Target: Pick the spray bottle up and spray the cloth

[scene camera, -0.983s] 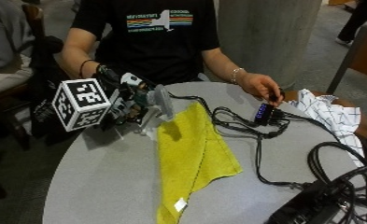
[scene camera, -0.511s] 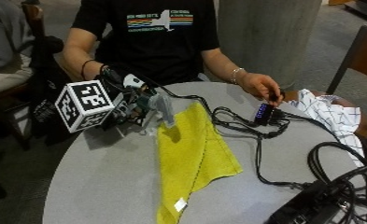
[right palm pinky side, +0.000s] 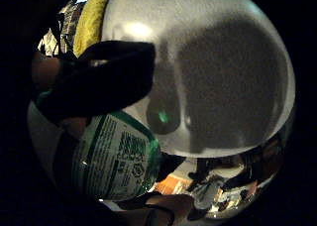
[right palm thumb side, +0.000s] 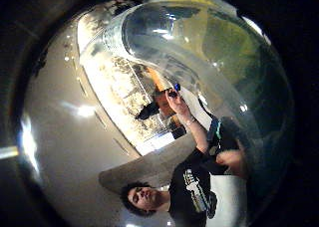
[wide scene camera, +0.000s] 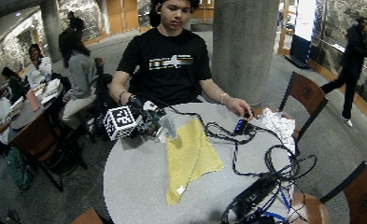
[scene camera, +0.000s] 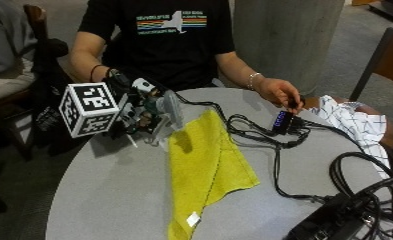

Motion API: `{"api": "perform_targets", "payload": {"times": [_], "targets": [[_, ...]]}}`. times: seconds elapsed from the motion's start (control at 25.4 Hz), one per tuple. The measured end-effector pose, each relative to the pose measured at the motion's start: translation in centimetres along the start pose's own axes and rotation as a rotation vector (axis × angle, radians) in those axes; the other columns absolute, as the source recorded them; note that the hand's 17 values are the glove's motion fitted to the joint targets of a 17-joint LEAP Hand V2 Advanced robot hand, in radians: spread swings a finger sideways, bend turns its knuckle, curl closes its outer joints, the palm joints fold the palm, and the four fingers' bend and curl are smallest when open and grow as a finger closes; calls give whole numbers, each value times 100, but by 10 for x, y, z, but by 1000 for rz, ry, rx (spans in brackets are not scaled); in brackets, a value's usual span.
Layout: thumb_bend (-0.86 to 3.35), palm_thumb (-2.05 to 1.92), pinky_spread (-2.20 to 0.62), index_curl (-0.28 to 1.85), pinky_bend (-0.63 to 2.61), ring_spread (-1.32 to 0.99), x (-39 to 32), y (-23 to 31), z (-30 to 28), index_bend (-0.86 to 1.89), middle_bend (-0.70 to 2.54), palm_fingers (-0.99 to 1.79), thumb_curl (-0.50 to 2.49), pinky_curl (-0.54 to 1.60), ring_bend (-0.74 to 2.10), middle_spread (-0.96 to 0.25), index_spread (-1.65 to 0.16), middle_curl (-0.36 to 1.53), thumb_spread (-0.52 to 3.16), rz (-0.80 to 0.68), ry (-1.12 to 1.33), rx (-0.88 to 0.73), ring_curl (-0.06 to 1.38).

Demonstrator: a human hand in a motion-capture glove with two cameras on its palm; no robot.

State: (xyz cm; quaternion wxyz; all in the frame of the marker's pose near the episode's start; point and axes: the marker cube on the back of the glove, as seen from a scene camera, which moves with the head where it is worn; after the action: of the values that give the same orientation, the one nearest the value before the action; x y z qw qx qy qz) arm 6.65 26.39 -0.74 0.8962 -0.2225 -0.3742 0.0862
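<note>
My gloved right hand point(scene camera: 137, 107) grips a clear spray bottle point(scene camera: 167, 107) low over the left side of the round grey table point(scene camera: 116, 195). The bottle sits right at the near-left edge of the yellow cloth point(scene camera: 206, 162), which lies spread across the table's middle. In the little finger side palm view, my black fingers point(right palm pinky side: 99, 82) curl over the bottle's green label point(right palm pinky side: 116, 159), with the cloth point(right palm pinky side: 91, 18) beyond them. The clear bottle point(right palm thumb side: 199, 72) fills much of the thumb side palm view. The wide outside view also shows the hand point(wide scene camera: 139, 121) beside the cloth point(wide scene camera: 189, 154).
The person's bare left hand point(scene camera: 279, 92) rests on a small black device point(scene camera: 280, 121) at the table's far side. Black cables point(scene camera: 282, 160) loop across the right half. A white checked cloth point(scene camera: 352, 125) lies at the right edge, and a black box point(scene camera: 329, 225) sits front right.
My hand keeps its hold on the bottle and has barely shifted beside the cloth's edge. The cloth and the bare hand have not moved.
</note>
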Motion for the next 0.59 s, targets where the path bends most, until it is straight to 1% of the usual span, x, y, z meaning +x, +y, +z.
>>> {"api": "perform_targets", "payload": {"times": [0.16, 0.31, 0.47, 0.59], "targets": [[-2, 96, 14, 36, 45, 0, -20, 7, 3, 14, 35, 108, 61, 33, 40, -3, -18, 50, 81, -189, -56, 107, 41], [-2, 96, 14, 37, 41, 0, -55, 16, 17, 15, 36, 106, 61, 32, 37, -3, -18, 50, 84, -431, -120, 171, 41], [-2, 96, 15, 38, 37, 0, -91, 22, 43, 16, 35, 105, 60, 31, 35, -3, -19, 50, 87, -652, -162, 189, 40], [-2, 95, 15, 39, 35, -1, -114, 23, 68, 16, 34, 105, 59, 31, 32, -4, -19, 50, 89, -766, -190, 168, 40]]}}
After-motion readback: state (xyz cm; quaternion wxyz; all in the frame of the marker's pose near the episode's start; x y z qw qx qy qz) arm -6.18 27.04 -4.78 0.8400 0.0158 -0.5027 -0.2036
